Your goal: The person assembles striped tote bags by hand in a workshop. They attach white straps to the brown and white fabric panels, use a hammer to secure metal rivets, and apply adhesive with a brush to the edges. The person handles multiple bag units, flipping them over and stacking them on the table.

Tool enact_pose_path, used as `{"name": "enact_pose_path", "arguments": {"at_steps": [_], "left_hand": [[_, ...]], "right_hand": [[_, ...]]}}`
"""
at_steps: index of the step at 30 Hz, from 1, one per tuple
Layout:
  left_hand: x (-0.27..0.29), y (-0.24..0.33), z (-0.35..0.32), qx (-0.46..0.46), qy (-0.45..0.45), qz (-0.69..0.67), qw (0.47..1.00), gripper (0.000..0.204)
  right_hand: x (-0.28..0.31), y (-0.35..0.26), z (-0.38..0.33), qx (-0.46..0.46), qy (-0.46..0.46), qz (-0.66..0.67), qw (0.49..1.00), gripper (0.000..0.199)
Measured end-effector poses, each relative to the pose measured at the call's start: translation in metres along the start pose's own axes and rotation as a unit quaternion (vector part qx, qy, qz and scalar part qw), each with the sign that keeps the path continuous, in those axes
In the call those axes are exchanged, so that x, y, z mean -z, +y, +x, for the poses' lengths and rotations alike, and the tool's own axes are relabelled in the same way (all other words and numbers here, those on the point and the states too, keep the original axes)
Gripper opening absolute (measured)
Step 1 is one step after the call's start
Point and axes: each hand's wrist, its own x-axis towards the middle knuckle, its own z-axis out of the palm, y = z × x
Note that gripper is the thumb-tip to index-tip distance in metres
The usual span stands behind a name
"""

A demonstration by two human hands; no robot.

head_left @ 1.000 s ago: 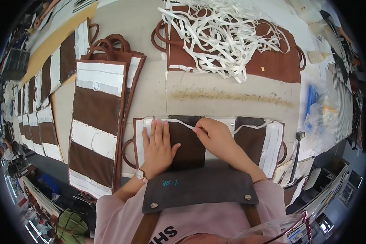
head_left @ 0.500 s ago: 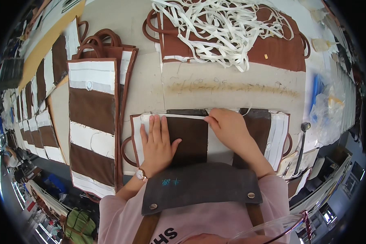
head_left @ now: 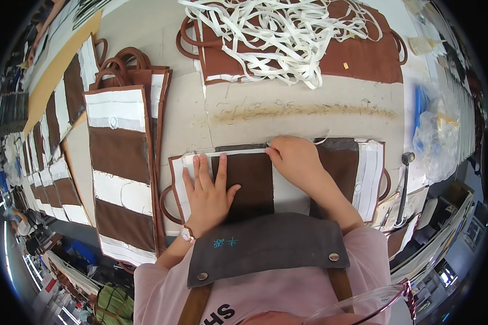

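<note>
A brown-and-white striped bag piece lies in front of me, with brown handle loops at both ends. A narrow white tape runs along its far edge, beside a dark grey strip. My left hand rests flat with spread fingers on the piece's left part, fingertips at the tape. Farther right, my right hand pinches the tape between thumb and bent fingers at the far edge. A loose tape end shows just beyond this hand; the pinched part itself is hidden.
A tangled heap of white tape sits on a brown bag piece at the back. Stacked striped bag pieces with handles lie at left. At right are clear plastic bags and a dark long-handled tool.
My right hand has shifted slightly toward the far edge, and the tape now lies closer to that edge. My left index finger has spread from its neighbours. The whole view has shifted a little.
</note>
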Motion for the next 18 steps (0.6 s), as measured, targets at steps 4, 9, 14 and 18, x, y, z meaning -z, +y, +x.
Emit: {"name": "enact_pose_path", "arguments": {"at_steps": [4,9,14,18], "left_hand": [[0.003,0.001,0.002,0.001,0.001,0.001,1.0,0.082],[0.005,0.001,0.004,0.011,0.004,-0.014,1.0,0.079],[0.006,0.001,0.004,0.008,-0.002,-0.001,1.0,0.081],[0.006,0.001,0.005,0.007,-0.006,0.004,1.0,0.083]], "right_hand": [[-0.003,0.001,0.0,0.007,0.008,-0.002,1.0,0.026],[-0.001,0.004,0.0,0.017,0.001,-0.004,1.0,0.027],[0.008,0.002,0.003,0.009,-0.041,-0.009,0.999,0.023],[0.004,0.001,0.004,0.006,-0.029,-0.009,1.0,0.023]]}}
